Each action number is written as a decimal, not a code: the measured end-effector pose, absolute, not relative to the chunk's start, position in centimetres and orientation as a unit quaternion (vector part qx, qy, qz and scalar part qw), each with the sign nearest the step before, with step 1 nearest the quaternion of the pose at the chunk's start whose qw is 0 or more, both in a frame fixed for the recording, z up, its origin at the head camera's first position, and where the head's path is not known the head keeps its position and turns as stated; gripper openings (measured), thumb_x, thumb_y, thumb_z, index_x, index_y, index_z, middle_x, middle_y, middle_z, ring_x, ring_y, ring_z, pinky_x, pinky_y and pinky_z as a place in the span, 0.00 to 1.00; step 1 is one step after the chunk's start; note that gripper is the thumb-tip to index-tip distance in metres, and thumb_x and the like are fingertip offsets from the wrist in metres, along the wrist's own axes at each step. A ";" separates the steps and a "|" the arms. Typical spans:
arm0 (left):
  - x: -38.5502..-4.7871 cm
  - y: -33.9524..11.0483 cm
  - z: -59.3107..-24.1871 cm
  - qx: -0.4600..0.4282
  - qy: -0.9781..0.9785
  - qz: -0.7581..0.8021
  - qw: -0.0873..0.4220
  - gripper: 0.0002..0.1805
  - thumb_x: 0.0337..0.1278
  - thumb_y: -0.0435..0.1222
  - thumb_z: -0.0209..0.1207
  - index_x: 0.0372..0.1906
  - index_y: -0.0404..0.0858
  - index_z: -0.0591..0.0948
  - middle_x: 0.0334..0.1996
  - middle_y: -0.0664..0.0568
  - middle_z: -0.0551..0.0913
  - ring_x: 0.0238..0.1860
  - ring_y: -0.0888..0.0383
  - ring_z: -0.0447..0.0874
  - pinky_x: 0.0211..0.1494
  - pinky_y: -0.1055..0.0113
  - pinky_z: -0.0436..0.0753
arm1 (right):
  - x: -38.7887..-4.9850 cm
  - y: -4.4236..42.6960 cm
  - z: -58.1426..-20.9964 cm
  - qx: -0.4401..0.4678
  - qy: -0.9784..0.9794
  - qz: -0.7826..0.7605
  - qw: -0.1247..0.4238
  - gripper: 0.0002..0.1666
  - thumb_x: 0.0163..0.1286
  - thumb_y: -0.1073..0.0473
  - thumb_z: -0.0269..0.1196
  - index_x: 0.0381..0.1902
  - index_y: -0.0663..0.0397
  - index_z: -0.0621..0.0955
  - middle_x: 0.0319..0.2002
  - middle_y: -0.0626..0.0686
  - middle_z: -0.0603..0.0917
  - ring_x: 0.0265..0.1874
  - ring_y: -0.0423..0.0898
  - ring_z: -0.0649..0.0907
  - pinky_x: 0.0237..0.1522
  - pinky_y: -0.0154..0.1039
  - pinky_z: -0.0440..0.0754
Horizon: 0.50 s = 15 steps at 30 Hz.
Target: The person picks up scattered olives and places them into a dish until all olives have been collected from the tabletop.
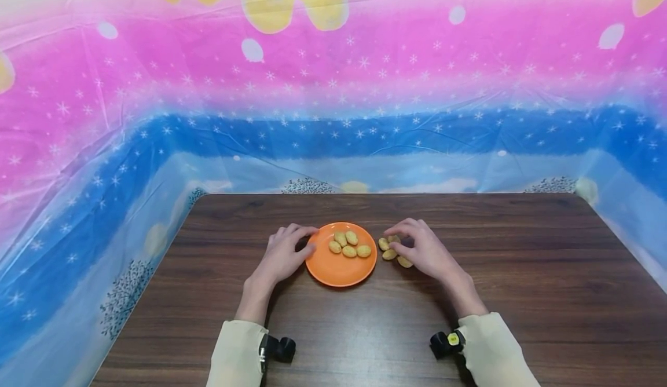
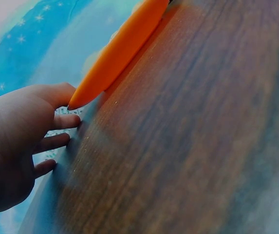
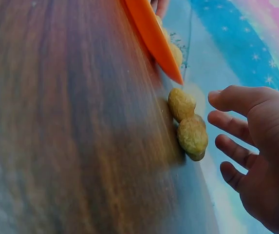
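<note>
An orange plate (image 1: 341, 274) lies on the table, with several small yellow-brown potatoes (image 1: 349, 251) on its far half. My left hand (image 1: 283, 254) holds the plate's left rim, its thumb over the edge and index finger along the outside. Just right of the plate, more loose potatoes (image 3: 193, 134) lie close together on the wood. Over these hovers my right hand (image 1: 424, 251), thumb and fingers spread around the pile. A gap shows between its fingertips and the potatoes in the right wrist view. From the head view, this hand partly hides the pile.
The dark brown wooden table (image 1: 333, 340) runs back to a pink and blue patterned cloth (image 1: 333, 138), which hangs behind it and along both sides. A black wrist camera (image 1: 278, 347) sits at the left cuff, another black camera (image 1: 446, 344) at the right.
</note>
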State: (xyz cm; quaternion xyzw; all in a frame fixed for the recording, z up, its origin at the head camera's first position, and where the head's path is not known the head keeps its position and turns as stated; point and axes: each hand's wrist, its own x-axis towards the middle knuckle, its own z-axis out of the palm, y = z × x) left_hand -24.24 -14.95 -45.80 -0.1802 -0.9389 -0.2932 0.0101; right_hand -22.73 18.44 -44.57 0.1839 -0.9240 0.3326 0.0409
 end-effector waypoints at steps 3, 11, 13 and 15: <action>-24.2 -15.0 -45.8 -0.182 -0.939 -0.293 0.011 0.23 0.70 0.47 0.56 0.66 0.50 0.76 0.60 0.50 0.77 0.60 0.48 0.70 0.66 0.45 0.63 | -22.8 18.7 -44.8 0.179 -0.923 0.339 0.038 0.16 0.70 0.56 0.64 0.55 0.46 0.85 0.52 0.48 0.81 0.53 0.51 0.77 0.53 0.53 0.78; -24.2 -14.9 -45.7 -0.178 -0.939 -0.293 0.008 0.23 0.70 0.48 0.55 0.66 0.51 0.76 0.60 0.51 0.76 0.61 0.48 0.69 0.67 0.45 0.63 | -23.0 19.1 -45.3 0.171 -0.922 0.344 0.037 0.17 0.71 0.53 0.63 0.56 0.47 0.84 0.54 0.49 0.82 0.52 0.50 0.75 0.52 0.51 0.74; -24.2 -14.9 -45.7 -0.178 -0.940 -0.293 0.008 0.23 0.70 0.47 0.56 0.66 0.51 0.76 0.60 0.51 0.76 0.61 0.48 0.69 0.67 0.45 0.63 | -23.1 19.1 -45.4 0.171 -0.923 0.343 0.035 0.17 0.71 0.53 0.63 0.56 0.47 0.84 0.54 0.49 0.82 0.51 0.49 0.75 0.52 0.50 0.74; -24.2 -14.9 -45.7 -0.178 -0.940 -0.293 0.008 0.23 0.70 0.47 0.56 0.66 0.50 0.76 0.60 0.51 0.76 0.61 0.48 0.69 0.66 0.45 0.63 | -23.1 19.2 -45.4 0.172 -0.924 0.341 0.035 0.18 0.71 0.53 0.63 0.57 0.47 0.83 0.55 0.50 0.82 0.50 0.49 0.75 0.51 0.49 0.73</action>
